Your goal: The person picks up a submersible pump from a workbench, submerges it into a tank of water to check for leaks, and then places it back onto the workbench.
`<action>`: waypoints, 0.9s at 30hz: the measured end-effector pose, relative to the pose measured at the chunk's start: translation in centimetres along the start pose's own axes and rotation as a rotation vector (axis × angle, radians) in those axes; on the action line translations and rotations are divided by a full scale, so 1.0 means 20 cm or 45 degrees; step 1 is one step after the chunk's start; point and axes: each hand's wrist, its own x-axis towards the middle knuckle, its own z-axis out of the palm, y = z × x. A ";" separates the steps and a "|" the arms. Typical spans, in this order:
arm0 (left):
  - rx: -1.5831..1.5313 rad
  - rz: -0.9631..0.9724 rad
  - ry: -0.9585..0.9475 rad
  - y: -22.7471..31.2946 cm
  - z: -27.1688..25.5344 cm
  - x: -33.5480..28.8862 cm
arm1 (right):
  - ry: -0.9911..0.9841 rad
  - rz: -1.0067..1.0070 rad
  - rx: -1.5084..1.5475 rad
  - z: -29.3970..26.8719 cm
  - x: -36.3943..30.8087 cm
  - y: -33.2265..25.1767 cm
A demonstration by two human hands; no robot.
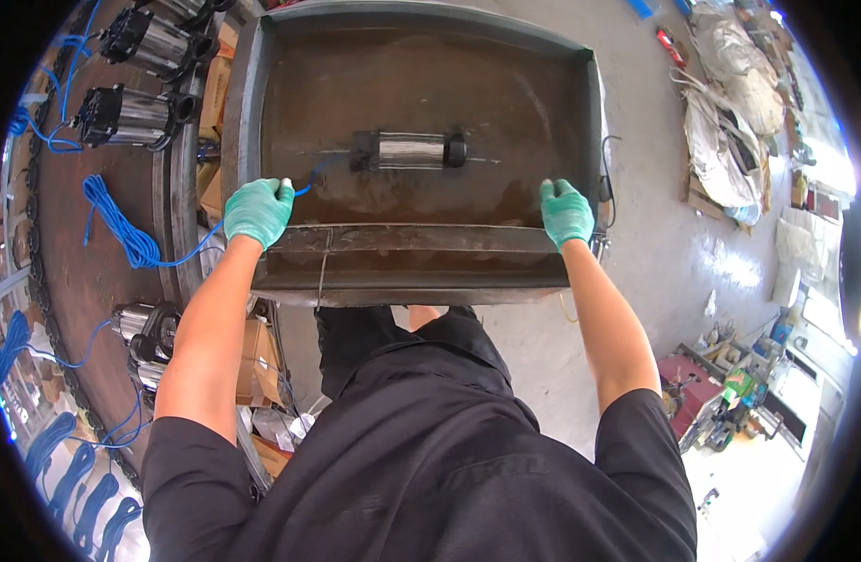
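Note:
A pump (412, 150) with a silver cylinder and black ends lies on its side in a wide brown metal tank (412, 7), apparently in water. From its left end a blue cable (305, 190) runs to my left hand (259, 214), which wears a green glove and is closed at the tank's left side. The cable comes out again on the other side of the hand. My right hand (568, 213), also green-gloved, is closed by the tank's right wall, near the end of a metal crossbar (412, 239). Its curled fingers hide whatever they hold.
On a brown bench to the left stand other pumps (135, 117), and a coil of blue cable (121, 225) lies there. Cardboard boxes (259, 365) sit beside the bench. White sacks (721, 140) lie on the grey floor at right, with a red workbench (688, 384) nearer.

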 end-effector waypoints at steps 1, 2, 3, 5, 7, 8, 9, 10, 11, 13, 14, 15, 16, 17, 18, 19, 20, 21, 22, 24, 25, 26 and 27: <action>0.001 -0.002 -0.004 0.00 0.00 0.00 | -0.016 0.002 -0.015 -0.01 -0.01 -0.01; 0.003 0.008 -0.005 0.00 0.00 0.00 | -0.034 0.006 -0.026 -0.02 -0.01 -0.02; 0.002 -0.002 -0.004 0.01 0.00 0.00 | -0.050 0.008 -0.035 -0.03 -0.01 -0.02; 0.005 -0.004 -0.003 0.02 0.00 0.00 | -0.052 0.018 -0.037 -0.03 0.00 -0.01; 0.018 -0.001 0.006 0.01 0.00 0.00 | -0.061 0.023 -0.040 -0.02 -0.01 -0.01; 0.021 -0.013 -0.020 0.01 0.00 0.01 | -0.061 0.014 -0.042 -0.03 -0.01 -0.01; 0.024 -0.008 -0.021 0.02 0.00 0.01 | -0.059 0.008 -0.045 -0.03 0.00 -0.01; 0.018 -0.013 -0.013 0.02 0.00 0.00 | -0.060 0.012 -0.043 -0.03 0.00 -0.01; 0.011 -0.019 -0.005 0.02 0.00 0.00 | -0.077 0.013 -0.040 -0.03 0.00 -0.01; 0.017 -0.025 -0.024 0.03 -0.01 0.00 | -0.095 0.014 -0.036 -0.03 0.00 -0.01; 0.021 -0.033 -0.041 0.03 -0.01 0.00 | -0.096 0.016 -0.035 -0.04 0.00 -0.01; 0.026 -0.032 -0.041 0.03 -0.02 0.00 | -0.099 0.018 -0.031 -0.03 0.00 -0.01; 0.023 -0.038 -0.049 0.04 -0.02 0.00 | -0.101 0.019 -0.026 -0.03 0.00 0.00; 0.019 -0.044 -0.056 0.04 -0.01 0.00 | -0.098 0.021 -0.024 -0.02 0.01 0.00; 0.021 -0.047 -0.054 0.03 -0.01 0.01 | -0.094 0.019 -0.025 -0.02 0.00 -0.01; 0.030 -0.033 -0.045 0.02 0.00 0.01 | -0.095 0.016 -0.022 -0.02 0.00 -0.01; 0.040 -0.020 -0.035 0.01 0.00 0.01 | -0.105 0.021 -0.032 -0.03 0.00 -0.01; 0.042 -0.022 -0.034 0.02 0.00 0.01 | -0.116 0.027 -0.043 -0.03 0.00 -0.02; 0.027 -0.027 -0.036 0.02 0.00 0.01 | -0.118 0.025 -0.040 -0.04 0.00 -0.02; 0.017 -0.016 -0.036 0.02 0.00 0.01 | -0.121 0.019 -0.050 -0.05 -0.01 -0.02; 0.021 -0.020 -0.034 0.02 0.00 0.01 | -0.123 0.015 -0.046 -0.05 -0.01 -0.02; 0.029 -0.017 -0.036 0.02 0.00 0.01 | -0.120 0.013 -0.042 -0.05 -0.01 -0.02; 0.036 -0.011 -0.040 0.02 0.00 0.01 | -0.116 0.014 -0.040 -0.05 -0.01 -0.02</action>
